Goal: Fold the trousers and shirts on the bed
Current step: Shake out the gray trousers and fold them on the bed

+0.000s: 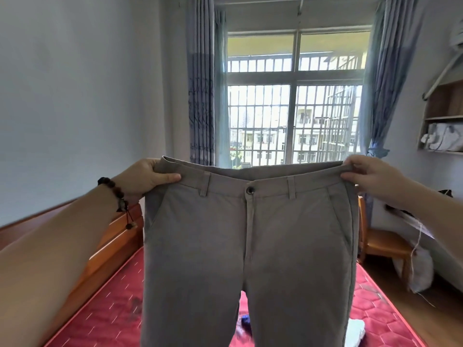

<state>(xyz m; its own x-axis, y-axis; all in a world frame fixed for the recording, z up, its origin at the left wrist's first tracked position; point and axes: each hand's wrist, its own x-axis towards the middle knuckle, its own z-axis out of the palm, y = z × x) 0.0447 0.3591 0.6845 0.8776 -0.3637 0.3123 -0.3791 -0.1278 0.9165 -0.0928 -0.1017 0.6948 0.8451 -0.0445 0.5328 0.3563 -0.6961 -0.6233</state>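
Grey-beige trousers (248,246) hang spread out in front of me, front side facing me, button and fly in the middle. My left hand (147,176) pinches the left end of the waistband; a beaded bracelet sits on that wrist. My right hand (368,176) pinches the right end of the waistband. The legs drop down over the red quilted mattress (105,309) and run out of the frame's bottom edge. A blue cloth (245,321) and a white cloth (355,331) lie on the mattress, mostly hidden behind the trousers.
A wooden bed frame (117,241) runs along the left wall. A wooden chair (385,244) stands right of the bed, with a white bag (421,271) beside it. A barred window with blue curtains (200,96) is ahead, and a wall shelf (443,121) hangs at right.
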